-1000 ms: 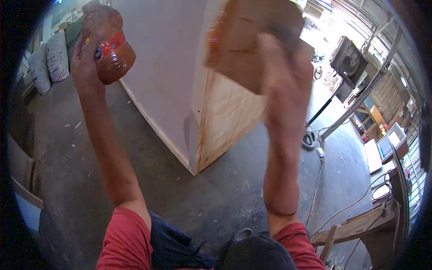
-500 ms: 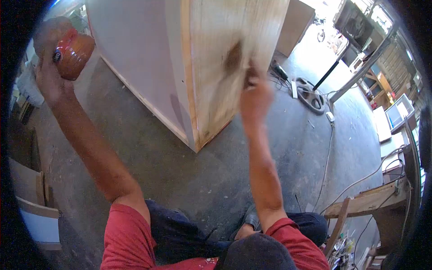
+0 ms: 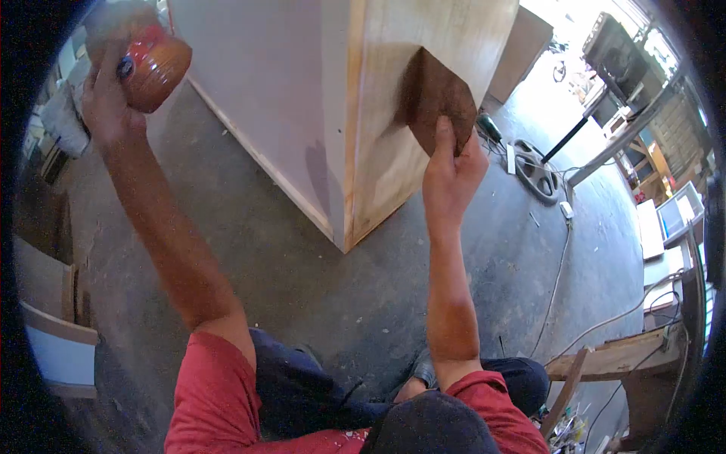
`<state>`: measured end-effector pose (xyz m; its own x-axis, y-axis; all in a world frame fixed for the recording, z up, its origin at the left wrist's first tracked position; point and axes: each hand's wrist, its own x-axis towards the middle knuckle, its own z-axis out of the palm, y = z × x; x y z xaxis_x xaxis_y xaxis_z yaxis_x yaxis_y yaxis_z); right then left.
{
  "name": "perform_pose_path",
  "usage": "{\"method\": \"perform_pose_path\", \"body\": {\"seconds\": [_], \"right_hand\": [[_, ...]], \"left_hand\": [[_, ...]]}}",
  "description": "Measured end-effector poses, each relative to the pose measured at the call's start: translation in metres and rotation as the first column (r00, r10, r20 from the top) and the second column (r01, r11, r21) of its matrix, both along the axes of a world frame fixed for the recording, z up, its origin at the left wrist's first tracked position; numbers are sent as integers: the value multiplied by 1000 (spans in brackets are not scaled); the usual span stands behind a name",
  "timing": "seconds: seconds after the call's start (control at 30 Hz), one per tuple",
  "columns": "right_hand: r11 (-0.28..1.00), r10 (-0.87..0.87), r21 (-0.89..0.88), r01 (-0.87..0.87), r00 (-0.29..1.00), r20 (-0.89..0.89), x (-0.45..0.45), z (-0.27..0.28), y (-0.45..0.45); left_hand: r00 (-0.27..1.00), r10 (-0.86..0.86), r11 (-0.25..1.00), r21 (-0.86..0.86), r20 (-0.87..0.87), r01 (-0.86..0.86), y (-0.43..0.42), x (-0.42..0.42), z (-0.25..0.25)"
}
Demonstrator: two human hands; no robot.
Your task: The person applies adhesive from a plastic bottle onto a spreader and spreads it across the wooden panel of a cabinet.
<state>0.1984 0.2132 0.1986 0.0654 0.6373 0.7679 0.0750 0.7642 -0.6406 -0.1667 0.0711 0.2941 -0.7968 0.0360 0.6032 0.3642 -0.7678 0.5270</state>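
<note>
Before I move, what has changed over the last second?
The right hand has moved the brown piece away from the camera and lower in view; it no longer covers the corner edge, only part of the wooden panel. The view shifted too. The left hand still holds the orange-brown bottle; nothing was visibly let go.
</note>
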Motion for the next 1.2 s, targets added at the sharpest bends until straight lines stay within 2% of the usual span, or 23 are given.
{"method": "perform_pose_path", "body": {"seconds": [0.07, 0.13, 0.27, 0.33, 0.37, 0.43, 0.5, 0.57, 0.6, 0.63, 0.67, 0.7, 0.73, 0.8, 0.83, 0.9, 0.93, 1.0, 1.03, 1.13, 1.2], "right_hand": [[999, 36, 10, -37, 999, 19, -5, -3, -28], [996, -26, 89, 12, 988, 154, -8, -9, -50], [989, 14, 145, -42, 982, 188, -6, -26, -82], [965, 255, 27, -262, 955, 152, 3, -39, -91], [926, 371, -132, -355, 919, 135, 12, -43, -95], [903, 340, -279, -328, 941, -6, 37, -65, -81], [897, 166, -337, -288, 923, -346, 51, -63, -48], [935, -22, -355, 5, 999, -44, 68, -73, -10], [947, -80, -309, 85, 996, 28, 62, -83, 12], [952, -144, -259, 163, 985, 92, 56, -94, 27], [977, -146, -140, 164, 981, 131, 43, -104, 25], [987, -154, -16, 159, 974, 169, 24, -108, 19], [985, -164, -20, 170, 973, 160, 17, -108, 5], [970, -190, 190, 151, 960, 206, 13, -107, -32], [971, -191, 185, 154, 961, 200, 17, -111, -24], [955, -202, -224, 196, 979, 0, 33, -125, 1], [954, -197, -232, 192, 980, 0, 36, -129, 15], [916, -21, -401, -29, 993, -120, 35, -119, 35], [918, -18, -396, -33, 992, -124, 30, -114, 33], [943, -49, -332, 30, 998, -50, 18, -92, 7], [997, -56, -48, 61, 994, 95, 18, -79, -10]], "left_hand": [[999, -11, 1000, 8, -31, 11, -1, 5, 1], [996, 71, 997, -31, 55, -70, 1, 19, 6], [998, 28, 998, -66, 55, -24, 2, 17, 7], [991, 103, 979, -165, -86, -116, 0, 27, 11], [983, 119, 970, -195, -139, -145, 1, 30, 14], [999, 32, 991, -131, 15, -30, -1, 20, 19], [1000, 12, 990, -141, 12, -10, -4, 18, 23], [1000, -8, 989, -145, 21, 11, -10, 10, 16], [967, 182, 949, -226, -177, -220, -13, -3, 9], [924, 253, 911, -251, -287, -328, -11, -1, 10], [862, 321, 863, -255, -392, -437, -9, 1, 11], [941, 245, 935, -198, -234, -293, -6, 11, 18], [987, 143, 981, -118, -78, -151, -1, 18, 24], [988, 121, 985, -115, -93, -131, 3, 10, 24], [989, 115, 987, -105, -98, -125, 2, 5, 24], [987, 139, 980, -132, -81, -148, -2, 8, 23], [985, 164, 974, -147, -54, -170, -3, 14, 22], [983, 182, 972, -146, -36, -185, -8, 7, 23], [981, 196, 971, -139, -17, -196, -10, 2, 25], [989, 151, 977, -155, 1, -149, -15, -15, 27], [989, 149, 977, -154, -21, -150, -14, -16, 25]]}}
